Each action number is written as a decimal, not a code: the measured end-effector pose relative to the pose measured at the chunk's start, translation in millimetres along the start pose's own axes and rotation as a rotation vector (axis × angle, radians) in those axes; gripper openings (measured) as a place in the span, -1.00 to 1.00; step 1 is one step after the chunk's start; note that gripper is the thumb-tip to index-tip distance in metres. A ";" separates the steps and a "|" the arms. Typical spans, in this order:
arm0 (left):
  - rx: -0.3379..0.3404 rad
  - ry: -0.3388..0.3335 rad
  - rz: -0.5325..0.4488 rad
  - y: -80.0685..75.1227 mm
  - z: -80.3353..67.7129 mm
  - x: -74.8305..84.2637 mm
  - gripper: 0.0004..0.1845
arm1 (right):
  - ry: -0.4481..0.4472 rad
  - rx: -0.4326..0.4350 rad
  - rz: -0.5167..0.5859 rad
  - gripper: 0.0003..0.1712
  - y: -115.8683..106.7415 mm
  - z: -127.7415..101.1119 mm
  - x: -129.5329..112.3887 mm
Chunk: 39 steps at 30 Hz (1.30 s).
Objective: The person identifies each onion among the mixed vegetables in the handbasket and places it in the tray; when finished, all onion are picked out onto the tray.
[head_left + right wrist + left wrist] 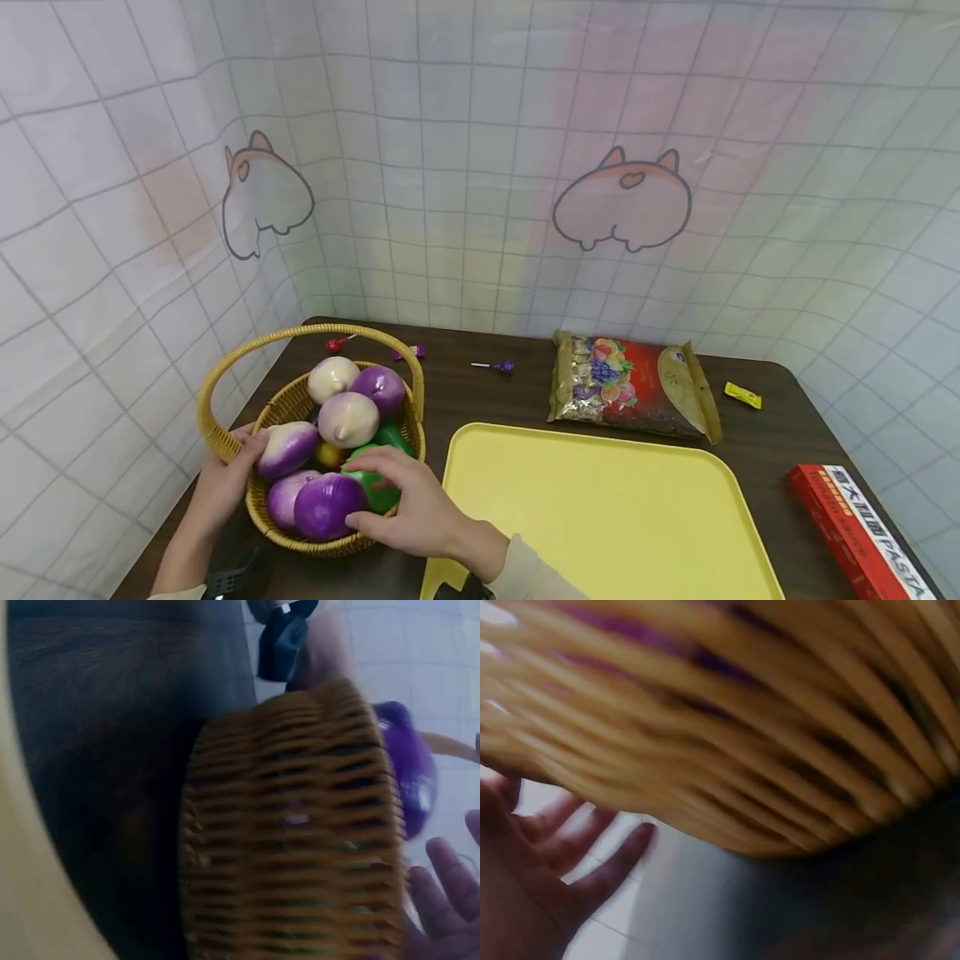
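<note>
A wicker basket (pixel 341 546) stands at the table's left, holding several glossy purple and white onion-like vegetables, including a deep purple one (pixel 330 507) at the front. Green vegetables (pixel 378 492) show beside it. My left hand (pixel 221 479) grips the basket's left rim near the handle's foot, close to a white-and-purple vegetable (pixel 288 448). Over the front right of the basket, my right hand (pixel 412 504) reaches in, thumb and fingers parted around the deep purple one's right side. In the right wrist view, the right hand's fingers (pixel 446 881) are spread; whether they touch anything cannot be told.
A yellow tray (pixel 600 508) lies right of the basket. Behind it is a gold-and-red bag (pixel 633 385); a red pasta box (pixel 862 533) lies at the right. Small candies include a purple lollipop (pixel 504 367) and a yellow packet (pixel 742 395). The basket's handle (pixel 315 331) arches upward.
</note>
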<state>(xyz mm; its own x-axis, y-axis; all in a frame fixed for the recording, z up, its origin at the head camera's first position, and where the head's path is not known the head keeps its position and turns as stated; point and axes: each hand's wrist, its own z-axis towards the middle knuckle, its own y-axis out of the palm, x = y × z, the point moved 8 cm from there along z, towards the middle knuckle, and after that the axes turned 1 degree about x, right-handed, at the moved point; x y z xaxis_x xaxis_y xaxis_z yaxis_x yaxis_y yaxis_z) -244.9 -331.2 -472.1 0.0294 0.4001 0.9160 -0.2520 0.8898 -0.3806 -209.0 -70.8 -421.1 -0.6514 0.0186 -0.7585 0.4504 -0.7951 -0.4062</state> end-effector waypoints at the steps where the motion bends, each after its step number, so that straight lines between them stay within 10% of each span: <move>1: 0.024 -0.004 -0.004 0.6 -1.1 -4.0 -0.61 | -0.001 -0.013 0.006 -0.55 3.7 1.5 0.9; 8: 0.210 -0.051 -0.098 -0.4 -9.9 -19.1 -0.66 | -0.024 -0.083 -0.109 -0.49 16.6 8.5 2.4; 18: 0.259 0.056 0.166 -13.9 -3.5 -7.3 -0.63 | 0.073 -0.267 -0.341 -0.24 32.8 14.1 11.4; 39: 0.313 0.008 0.033 -12.0 -1.7 -11.3 -0.67 | 0.231 0.203 0.144 -0.19 -60.7 -30.1 12.0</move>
<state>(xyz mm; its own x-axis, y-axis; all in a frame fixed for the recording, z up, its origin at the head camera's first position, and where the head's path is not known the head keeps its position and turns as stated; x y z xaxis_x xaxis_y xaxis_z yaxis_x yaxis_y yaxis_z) -240.6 -346.0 -478.1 0.0237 0.4304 0.9023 -0.5388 0.7658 -0.3511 -225.8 -4.1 -420.8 -0.4238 0.0158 -0.9056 0.3816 -0.9036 -0.1944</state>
